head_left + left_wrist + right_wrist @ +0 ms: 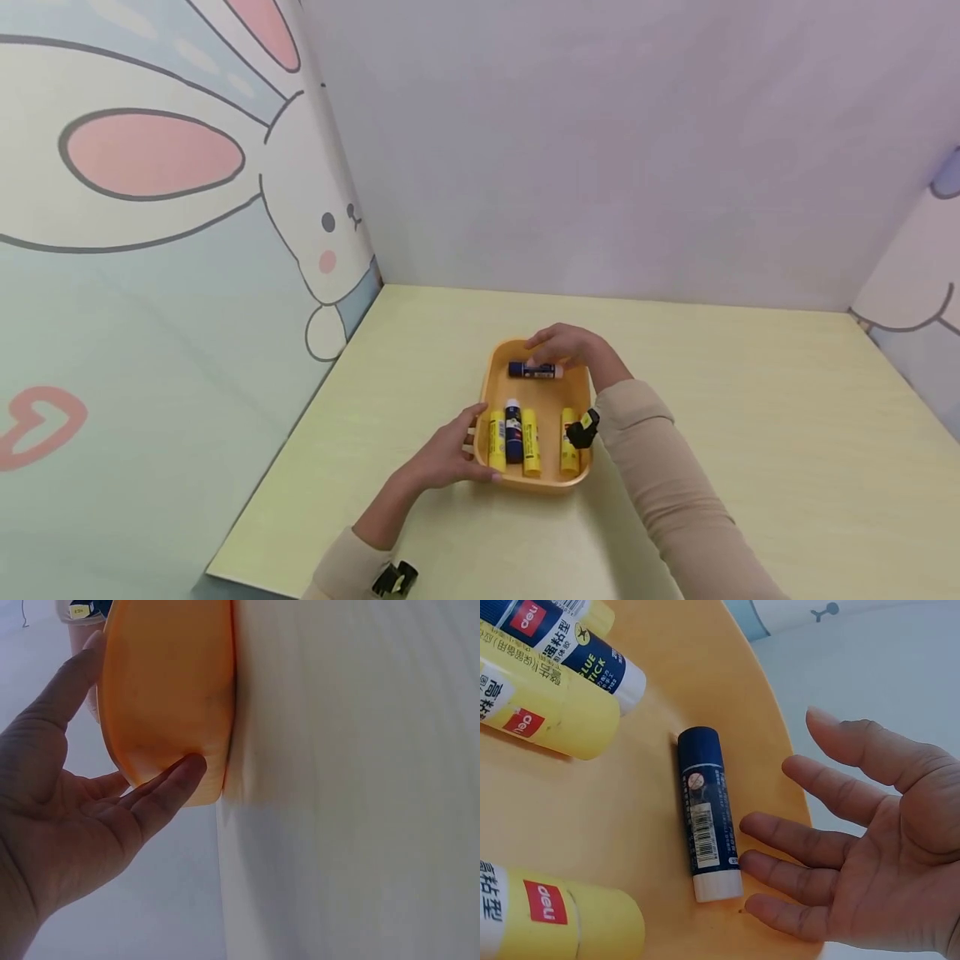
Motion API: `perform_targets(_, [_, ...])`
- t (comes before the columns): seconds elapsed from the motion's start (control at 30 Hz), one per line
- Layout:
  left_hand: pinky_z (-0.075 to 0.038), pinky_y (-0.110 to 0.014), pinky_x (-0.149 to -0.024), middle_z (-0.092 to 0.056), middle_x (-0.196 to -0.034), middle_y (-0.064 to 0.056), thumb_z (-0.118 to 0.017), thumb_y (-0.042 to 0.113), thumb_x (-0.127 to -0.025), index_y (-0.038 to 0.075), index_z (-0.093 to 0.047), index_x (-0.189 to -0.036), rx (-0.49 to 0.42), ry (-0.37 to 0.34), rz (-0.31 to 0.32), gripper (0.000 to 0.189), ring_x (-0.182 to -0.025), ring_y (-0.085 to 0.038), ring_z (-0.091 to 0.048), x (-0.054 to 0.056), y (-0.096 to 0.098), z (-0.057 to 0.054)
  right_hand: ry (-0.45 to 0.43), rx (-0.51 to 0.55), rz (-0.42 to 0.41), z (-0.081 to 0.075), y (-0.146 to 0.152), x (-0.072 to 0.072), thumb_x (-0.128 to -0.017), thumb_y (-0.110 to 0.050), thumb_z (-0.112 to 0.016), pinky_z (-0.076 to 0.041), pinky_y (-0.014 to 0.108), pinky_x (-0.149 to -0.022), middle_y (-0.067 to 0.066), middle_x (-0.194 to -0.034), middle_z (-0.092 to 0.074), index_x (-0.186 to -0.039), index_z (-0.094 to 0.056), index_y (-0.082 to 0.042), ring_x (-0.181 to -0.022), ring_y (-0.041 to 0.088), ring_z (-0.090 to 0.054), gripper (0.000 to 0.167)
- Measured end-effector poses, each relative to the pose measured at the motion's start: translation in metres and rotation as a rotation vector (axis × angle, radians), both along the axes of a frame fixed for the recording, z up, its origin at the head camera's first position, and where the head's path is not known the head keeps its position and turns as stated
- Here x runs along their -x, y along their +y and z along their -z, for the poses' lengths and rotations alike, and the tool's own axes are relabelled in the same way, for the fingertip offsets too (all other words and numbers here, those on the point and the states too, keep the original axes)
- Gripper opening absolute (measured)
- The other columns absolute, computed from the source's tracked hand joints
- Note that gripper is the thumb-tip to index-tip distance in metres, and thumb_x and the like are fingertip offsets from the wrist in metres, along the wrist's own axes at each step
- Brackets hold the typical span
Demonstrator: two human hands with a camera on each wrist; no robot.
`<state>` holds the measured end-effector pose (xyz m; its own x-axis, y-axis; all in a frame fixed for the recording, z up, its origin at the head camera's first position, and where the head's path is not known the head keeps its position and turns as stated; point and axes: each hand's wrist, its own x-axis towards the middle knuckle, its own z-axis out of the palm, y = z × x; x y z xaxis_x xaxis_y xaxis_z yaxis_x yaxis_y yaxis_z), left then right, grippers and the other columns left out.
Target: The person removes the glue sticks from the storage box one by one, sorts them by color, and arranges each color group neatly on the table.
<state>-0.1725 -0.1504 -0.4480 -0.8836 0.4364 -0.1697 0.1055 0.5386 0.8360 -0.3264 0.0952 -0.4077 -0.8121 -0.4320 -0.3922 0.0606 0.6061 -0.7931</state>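
Holding the tray point(547, 402) at its near-left corner, the person's left hand point(448, 454) is spread around the rim in the head view, fingers along the left side and thumb along the near edge. The tray sits on a pale table point(750, 417). At its far end a lone blue stick point(542, 372) lies crosswise, the right hand point(568, 343) reaching over it from the right. Nearer, three yellow sticks point(532, 446) lie lengthwise, with a second blue stick point(513, 433) between the left two. Through the left wrist camera, the thumb lies at the rim and fingertips rest on the tray's outer wall. From the right wrist, the right hand shows with fingers spread, curled around nothing; its fingertips are right beside the lone blue stick, and whether any touches it cannot be told. That stick has a blue cap and a white base.
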Motion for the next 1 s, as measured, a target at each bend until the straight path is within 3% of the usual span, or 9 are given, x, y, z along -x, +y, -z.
perform_targets(0.17, [-0.049, -0.036, -0.084, -0.039, -0.136, -0.012, -0.082, 0.03, -0.07, 0.011, -0.022, -0.146, -0.004, -0.001, 0.0, 0.098, -0.109, -0.025, -0.05, 0.0, 0.001, 0.001, -0.038, 0.006, 0.04, 0.002, 0.0, -0.001, -0.084, -0.019, -0.068, -0.043, 0.043, -0.08, 0.007, -0.11, -0.059, -0.132, -0.052, -0.011, -0.097, 0.026, -0.054, 0.051])
perform_targets(0.27, [-0.049, -0.036, -0.084, -0.039, -0.136, -0.012, -0.082, 0.029, -0.07, 0.011, -0.022, -0.146, -0.008, -0.002, -0.003, 0.099, -0.109, -0.025, -0.05, 0.0, 0.001, 0.002, -0.059, 0.018, 0.054, 0.003, -0.001, -0.002, -0.084, -0.017, -0.068, -0.042, 0.042, -0.076, 0.005, -0.101, -0.062, -0.131, -0.053, -0.01, -0.09, 0.025, -0.058, 0.05])
perform_targets(0.5, [-0.049, -0.035, -0.084, -0.039, -0.136, -0.013, -0.082, 0.029, -0.07, 0.01, -0.022, -0.146, -0.008, 0.007, 0.001, 0.1, -0.11, -0.025, -0.05, 0.0, 0.0, 0.002, -0.045, -0.029, 0.025, 0.012, -0.007, -0.002, -0.083, -0.018, -0.068, -0.046, 0.044, -0.083, 0.009, -0.108, -0.061, -0.128, -0.055, -0.008, -0.093, 0.027, -0.058, 0.048])
perform_targets(0.77, [-0.049, -0.035, -0.084, -0.039, -0.137, -0.013, -0.082, 0.028, -0.07, 0.009, -0.021, -0.147, -0.014, 0.005, 0.011, 0.1, -0.11, -0.024, -0.05, 0.0, 0.0, 0.002, -0.119, -0.039, 0.081, 0.025, -0.014, 0.001, -0.081, -0.012, -0.07, -0.05, 0.039, -0.074, 0.01, -0.116, -0.057, -0.125, -0.06, -0.014, -0.096, 0.027, -0.055, 0.044])
perform_targets(1.0, [-0.049, -0.034, -0.083, -0.04, -0.135, -0.012, -0.083, 0.03, -0.069, 0.01, -0.021, -0.147, -0.013, 0.007, 0.009, 0.101, -0.108, -0.023, -0.05, 0.001, -0.001, 0.002, -0.18, 0.013, 0.143, 0.034, -0.017, 0.002, -0.081, -0.002, -0.067, -0.052, 0.037, -0.068, 0.014, -0.112, -0.057, -0.123, -0.059, -0.01, -0.091, 0.028, -0.055, 0.043])
